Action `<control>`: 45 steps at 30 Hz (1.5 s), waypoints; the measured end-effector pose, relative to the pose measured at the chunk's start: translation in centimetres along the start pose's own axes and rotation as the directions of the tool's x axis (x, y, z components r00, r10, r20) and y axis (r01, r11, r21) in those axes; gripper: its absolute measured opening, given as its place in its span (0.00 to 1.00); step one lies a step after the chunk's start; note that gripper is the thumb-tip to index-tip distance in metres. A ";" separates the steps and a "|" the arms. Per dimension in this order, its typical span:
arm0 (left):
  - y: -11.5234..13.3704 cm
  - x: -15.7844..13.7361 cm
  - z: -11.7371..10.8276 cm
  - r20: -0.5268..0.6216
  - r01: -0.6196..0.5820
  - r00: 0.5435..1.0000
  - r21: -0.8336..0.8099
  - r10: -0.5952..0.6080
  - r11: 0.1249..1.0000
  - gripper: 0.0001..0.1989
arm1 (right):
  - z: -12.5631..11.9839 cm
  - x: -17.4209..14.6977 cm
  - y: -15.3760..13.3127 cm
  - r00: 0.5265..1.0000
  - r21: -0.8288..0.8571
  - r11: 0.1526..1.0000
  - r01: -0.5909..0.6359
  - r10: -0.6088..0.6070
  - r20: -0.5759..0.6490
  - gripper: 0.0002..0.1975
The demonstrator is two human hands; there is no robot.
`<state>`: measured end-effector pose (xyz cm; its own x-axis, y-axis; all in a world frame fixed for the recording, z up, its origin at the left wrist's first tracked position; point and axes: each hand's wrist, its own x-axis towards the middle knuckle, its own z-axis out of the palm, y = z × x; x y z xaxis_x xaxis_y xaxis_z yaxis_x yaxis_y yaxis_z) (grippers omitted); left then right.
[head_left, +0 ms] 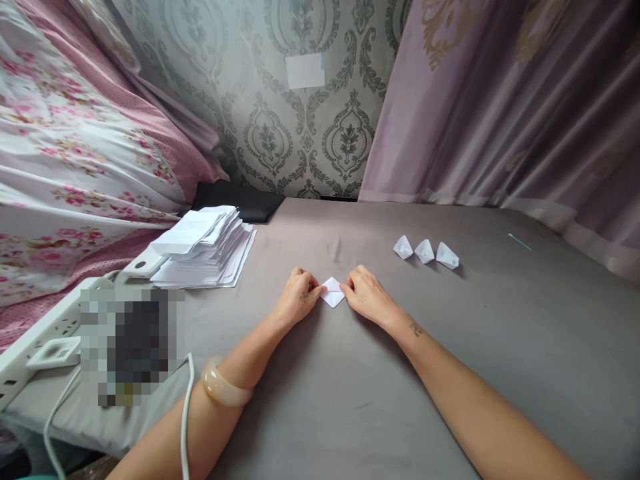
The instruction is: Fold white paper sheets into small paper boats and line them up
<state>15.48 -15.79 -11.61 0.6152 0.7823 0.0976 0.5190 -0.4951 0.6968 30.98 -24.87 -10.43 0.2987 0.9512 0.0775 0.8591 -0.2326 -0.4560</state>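
Observation:
A small square of folded white paper (333, 297) lies on the grey-covered table with one corner toward me, a fold line running across its middle. My left hand (302, 295) pinches its left corner between thumb and fingers. At the right corner, my right hand (367, 293) grips the paper the same way. Three finished-looking folded paper shapes, among them a pointed white one (425, 251), stand in a row beyond my right hand.
A stack of white paper (205, 250) sits at the back left, before a black flat item (240, 200). A power strip (50, 333) with a white cable (187, 413) lies at the left. A thin stick (520, 241) rests at the far right. Curtains hang on both sides.

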 end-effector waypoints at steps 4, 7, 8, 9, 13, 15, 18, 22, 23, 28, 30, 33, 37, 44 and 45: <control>0.1 0.2 -0.1 0.005 0.031 1.000 -0.062 -0.031 0.998 0.05 | -0.2 -0.1 -0.1 1.000 0.065 0.998 -0.004 0.003 0.016 0.05; 0.2 0.4 -0.1 0.015 0.076 0.997 -0.130 -0.074 0.989 0.06 | -0.2 -0.1 0.3 0.998 0.152 0.988 -0.004 -0.006 0.065 0.06; 0.2 0.4 -0.2 0.015 0.081 0.997 -0.149 -0.080 0.986 0.06 | -0.1 -0.1 0.5 0.997 0.182 0.983 -0.011 -0.002 0.074 0.06; 0.2 0.4 -0.2 0.017 0.082 0.997 -0.163 -0.080 0.983 0.07 | -0.2 -0.1 0.8 0.997 0.217 0.976 -0.023 0.005 0.081 0.07; 0.3 0.4 -0.3 0.091 0.111 0.992 -0.305 -0.087 0.946 0.10 | -0.5 0.1 1.2 0.984 0.496 0.859 -0.130 0.048 0.174 0.08; 0.5 0.5 -0.4 0.090 0.125 0.992 -0.504 -0.092 0.855 0.12 | -0.8 0.0 1.0 0.969 0.656 0.729 -0.194 0.038 0.244 0.11; 1.1 0.4 -0.5 0.055 0.132 0.989 -0.748 -0.138 0.651 0.18 | -1.1 -0.1 0.1 0.959 0.801 0.539 -0.260 0.046 0.281 0.15; 1.9 0.0 -0.1 0.104 0.178 0.981 -0.820 -0.165 0.545 0.17 | -0.5 -0.3 -1.5 0.952 0.929 0.224 -0.294 0.150 0.266 0.15; 2.0 0.0 0.0 0.105 0.178 0.981 -0.823 -0.163 0.539 0.16 | -0.3 -0.4 -1.9 0.944 0.940 0.146 -0.308 0.170 0.283 0.15; 2.0 -0.2 0.5 0.090 0.152 0.985 -0.867 -0.150 0.474 0.14 | 0.5 -0.7 -2.7 0.892 0.911 -0.129 -0.391 0.190 0.410 0.10; 2.0 -0.2 0.5 0.064 0.116 0.990 -0.880 -0.127 0.460 0.14 | 0.7 -0.7 -2.6 0.887 0.895 -0.184 -0.405 0.157 0.434 0.09; 2.2 -0.2 0.3 0.015 0.065 0.995 -0.840 -0.098 0.538 0.13 | 0.9 -0.6 -2.3 0.894 0.905 -0.104 -0.413 0.142 0.424 0.10; 2.0 -0.2 -0.2 -0.223 -0.111 0.975 -0.456 0.007 0.883 0.09 | 0.4 -0.5 -1.9 0.971 0.865 0.480 -0.144 0.235 0.031 0.14; 1.6 -0.6 -1.0 -0.124 -0.400 0.842 0.509 0.525 0.762 0.11 | -0.5 -1.3 -1.4 0.907 -0.039 0.974 0.225 -0.224 -0.356 0.08; 1.7 -0.7 -1.0 -0.071 -0.419 0.836 0.557 0.543 0.718 0.12 | -0.4 -1.4 -1.3 0.905 -0.124 0.964 0.236 -0.264 -0.332 0.09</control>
<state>15.35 -16.80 -9.76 0.7542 0.4124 0.5110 0.4452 -0.8932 0.0637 29.59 -25.97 -9.56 0.1814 0.8552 0.4854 0.9499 -0.0246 -0.3115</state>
